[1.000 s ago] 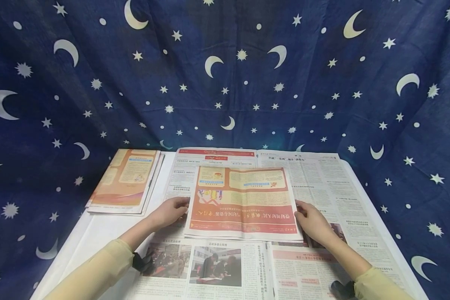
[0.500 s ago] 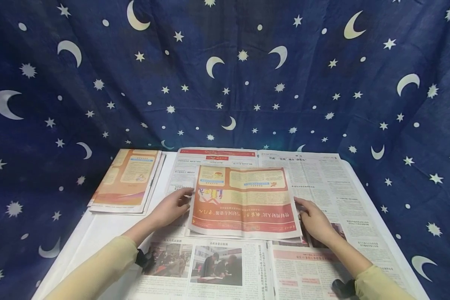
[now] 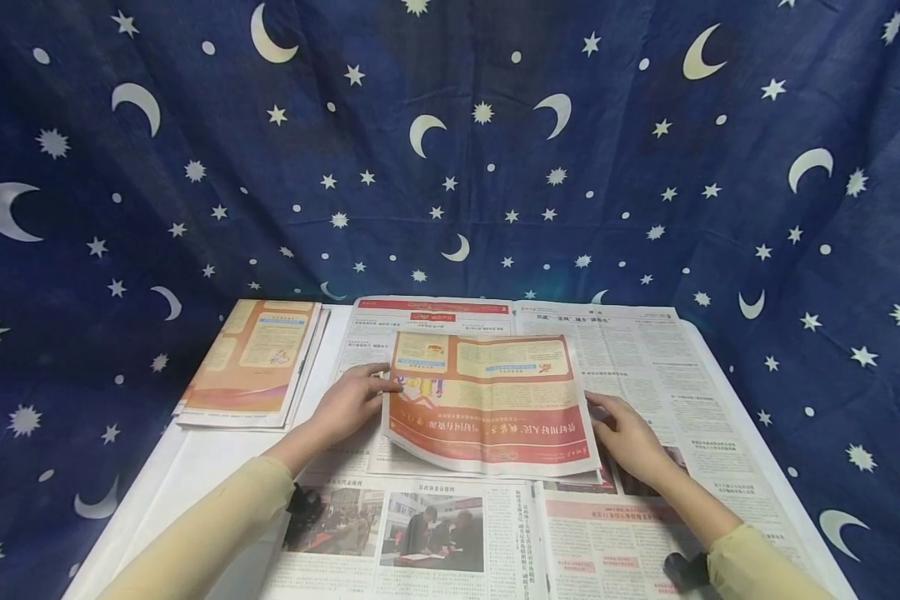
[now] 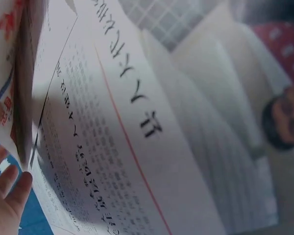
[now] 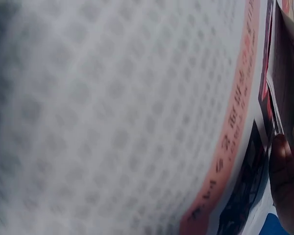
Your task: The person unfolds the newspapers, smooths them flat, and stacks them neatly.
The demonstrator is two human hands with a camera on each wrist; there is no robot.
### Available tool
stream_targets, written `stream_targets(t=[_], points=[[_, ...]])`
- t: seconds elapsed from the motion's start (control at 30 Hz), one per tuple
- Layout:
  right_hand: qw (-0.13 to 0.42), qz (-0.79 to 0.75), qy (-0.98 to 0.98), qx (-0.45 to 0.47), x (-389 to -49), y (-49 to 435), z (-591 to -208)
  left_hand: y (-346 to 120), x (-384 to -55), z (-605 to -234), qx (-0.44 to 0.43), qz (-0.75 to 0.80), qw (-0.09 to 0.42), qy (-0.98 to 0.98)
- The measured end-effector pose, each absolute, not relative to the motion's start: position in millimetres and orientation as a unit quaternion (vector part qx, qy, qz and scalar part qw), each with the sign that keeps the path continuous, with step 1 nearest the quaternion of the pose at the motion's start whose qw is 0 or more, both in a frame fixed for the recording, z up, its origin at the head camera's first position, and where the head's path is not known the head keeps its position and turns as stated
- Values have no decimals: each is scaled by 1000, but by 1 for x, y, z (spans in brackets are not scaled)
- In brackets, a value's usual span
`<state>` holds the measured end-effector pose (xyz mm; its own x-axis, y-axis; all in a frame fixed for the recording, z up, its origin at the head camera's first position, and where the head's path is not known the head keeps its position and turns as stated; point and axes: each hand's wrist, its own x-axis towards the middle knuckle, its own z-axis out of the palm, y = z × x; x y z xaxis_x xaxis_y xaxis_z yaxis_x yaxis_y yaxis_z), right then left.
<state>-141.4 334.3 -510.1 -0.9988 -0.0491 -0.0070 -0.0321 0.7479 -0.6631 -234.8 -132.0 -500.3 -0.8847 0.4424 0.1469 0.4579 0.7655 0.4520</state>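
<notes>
Pinching folded newspaper (image 3: pixel 495 404) at opposite edges, left hand (image 3: pixel 348 404), right hand (image 3: pixel 630 437), forearms (image 3: pixel 296 450) slanting inward

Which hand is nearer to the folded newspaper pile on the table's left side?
Left: the left hand, right of the pile, at the left edge of the middle newspaper; the right hand is farther, at the opposite edge.

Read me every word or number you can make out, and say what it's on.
"县人大代表": caption on the spread newspaper.
"2" and "3": page numbers along its top edge.
"管好用好人民": upside-down headline on the folded newspaper.
Too small or blurred: most other print, including the newspaper pile's.
</notes>
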Motion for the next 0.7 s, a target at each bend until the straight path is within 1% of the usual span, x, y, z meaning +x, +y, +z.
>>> stream_targets(t=[0.27, 0.47, 0.7], points=[[1, -304, 951, -50, -154, 348, -512, -135, -239, -500, -216, -314, -26, -924], [-11, -261, 962, -83, -167, 356, -513, -137, -241, -494, -200, -361, -23, -911], [-20, -240, 964, -110, -182, 352, -508, -139, -248, -489, -188, -406, -25, -894]])
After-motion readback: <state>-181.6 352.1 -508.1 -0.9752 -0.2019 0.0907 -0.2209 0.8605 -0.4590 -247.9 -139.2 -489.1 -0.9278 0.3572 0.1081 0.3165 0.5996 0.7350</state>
